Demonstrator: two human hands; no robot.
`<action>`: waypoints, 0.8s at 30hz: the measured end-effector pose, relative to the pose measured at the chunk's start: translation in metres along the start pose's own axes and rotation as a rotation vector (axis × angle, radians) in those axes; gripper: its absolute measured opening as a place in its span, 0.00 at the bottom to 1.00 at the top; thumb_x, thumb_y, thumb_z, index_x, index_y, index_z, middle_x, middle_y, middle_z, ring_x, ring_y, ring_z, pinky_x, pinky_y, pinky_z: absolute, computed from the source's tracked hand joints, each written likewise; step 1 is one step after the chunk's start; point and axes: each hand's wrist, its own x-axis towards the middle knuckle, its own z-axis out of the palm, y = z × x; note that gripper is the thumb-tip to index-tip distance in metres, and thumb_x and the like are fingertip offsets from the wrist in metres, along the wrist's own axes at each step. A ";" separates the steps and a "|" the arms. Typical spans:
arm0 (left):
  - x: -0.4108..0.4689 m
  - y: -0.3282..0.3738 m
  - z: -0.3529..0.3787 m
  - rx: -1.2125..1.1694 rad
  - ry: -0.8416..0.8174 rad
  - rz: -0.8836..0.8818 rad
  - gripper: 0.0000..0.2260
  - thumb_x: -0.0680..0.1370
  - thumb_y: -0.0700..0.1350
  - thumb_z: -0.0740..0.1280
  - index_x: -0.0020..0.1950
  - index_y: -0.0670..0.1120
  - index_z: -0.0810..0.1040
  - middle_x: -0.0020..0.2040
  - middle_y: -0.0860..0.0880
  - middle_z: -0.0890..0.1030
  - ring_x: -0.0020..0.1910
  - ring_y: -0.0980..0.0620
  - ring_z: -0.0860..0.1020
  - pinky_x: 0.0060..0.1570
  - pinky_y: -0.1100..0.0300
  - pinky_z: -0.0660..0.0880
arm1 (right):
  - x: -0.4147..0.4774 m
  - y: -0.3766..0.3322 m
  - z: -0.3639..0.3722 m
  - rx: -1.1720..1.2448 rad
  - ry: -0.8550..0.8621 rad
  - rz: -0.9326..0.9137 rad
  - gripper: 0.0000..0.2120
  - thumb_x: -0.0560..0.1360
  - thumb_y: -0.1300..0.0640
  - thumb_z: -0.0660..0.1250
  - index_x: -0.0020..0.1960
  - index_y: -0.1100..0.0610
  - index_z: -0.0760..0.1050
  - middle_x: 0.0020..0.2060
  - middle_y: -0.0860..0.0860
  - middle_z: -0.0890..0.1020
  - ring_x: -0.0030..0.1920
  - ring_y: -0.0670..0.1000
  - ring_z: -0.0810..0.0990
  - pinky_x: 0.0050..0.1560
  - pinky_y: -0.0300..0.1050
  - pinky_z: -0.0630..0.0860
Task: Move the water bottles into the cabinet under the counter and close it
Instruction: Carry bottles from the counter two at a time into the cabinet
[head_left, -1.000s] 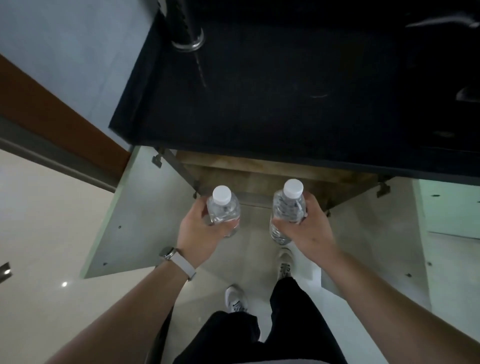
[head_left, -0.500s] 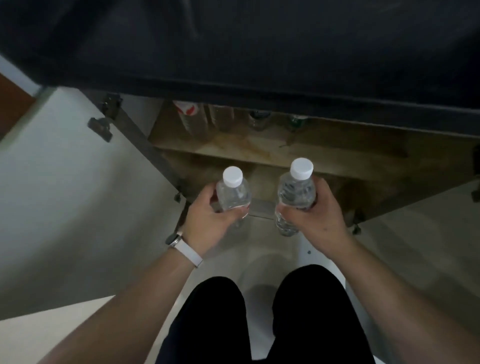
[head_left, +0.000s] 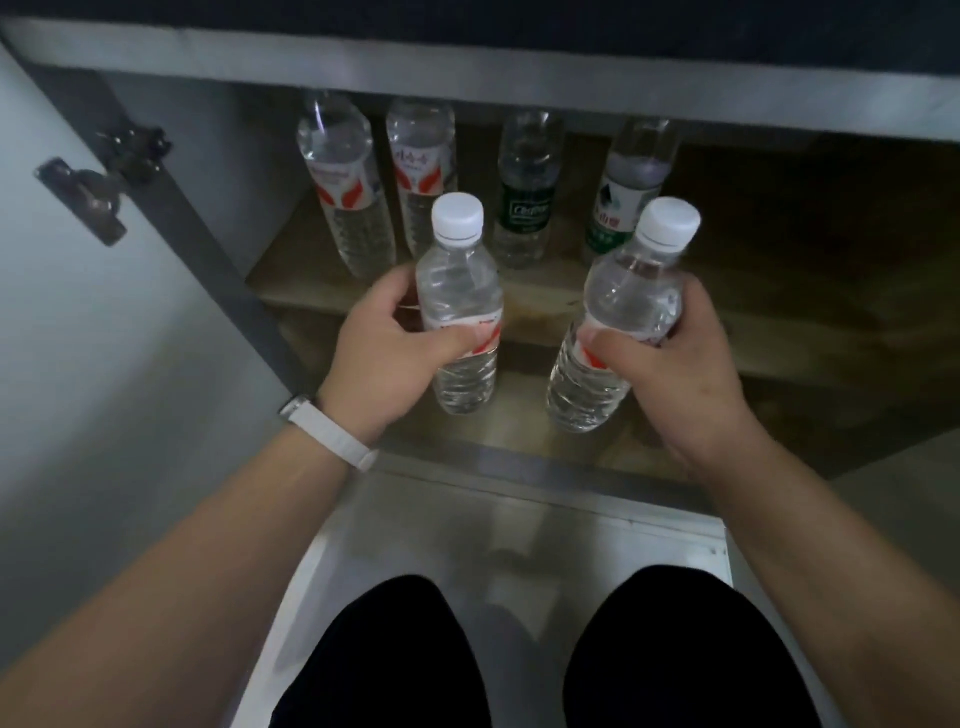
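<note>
My left hand (head_left: 387, 353) grips a clear water bottle (head_left: 460, 291) with a white cap and a red label, held upright. In my right hand (head_left: 675, 364) is a second white-capped bottle (head_left: 623, 312), tilted slightly right. Both hang just in front of the open cabinet (head_left: 779, 270) under the dark counter. On its wooden upper shelf (head_left: 545, 301) stand several bottles: two with red labels (head_left: 345, 182) on the left, two with green labels (head_left: 527, 192) further right.
The left cabinet door (head_left: 93, 338) stands wide open with a metal hinge (head_left: 104, 182) on its inner face. The right half of the shelf (head_left: 805, 249) is dark and bare. My knees in black trousers (head_left: 384, 660) are below, over a pale floor.
The view has dropped lower and closer to the cabinet, so the shelf and its bottles now show. Both hands have carried their bottles forward toward the opening.
</note>
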 end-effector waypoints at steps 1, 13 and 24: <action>0.005 0.004 -0.002 -0.003 -0.008 0.018 0.25 0.68 0.48 0.81 0.64 0.55 0.79 0.56 0.58 0.84 0.56 0.58 0.82 0.60 0.52 0.79 | 0.006 -0.004 -0.001 0.008 0.014 -0.009 0.27 0.67 0.55 0.79 0.62 0.45 0.72 0.52 0.44 0.82 0.51 0.41 0.82 0.52 0.44 0.78; 0.052 0.025 -0.004 0.037 -0.037 0.081 0.25 0.67 0.50 0.81 0.62 0.58 0.80 0.55 0.61 0.84 0.55 0.60 0.82 0.61 0.50 0.78 | 0.061 -0.030 -0.002 -0.039 0.108 -0.059 0.26 0.67 0.52 0.79 0.60 0.42 0.71 0.51 0.42 0.81 0.49 0.40 0.80 0.44 0.37 0.73; 0.092 0.013 0.005 0.005 0.015 0.042 0.23 0.72 0.50 0.77 0.66 0.56 0.78 0.59 0.59 0.83 0.59 0.60 0.79 0.58 0.58 0.75 | 0.111 -0.019 0.027 -0.056 0.073 -0.035 0.33 0.67 0.52 0.80 0.67 0.44 0.69 0.56 0.41 0.77 0.54 0.44 0.75 0.45 0.37 0.70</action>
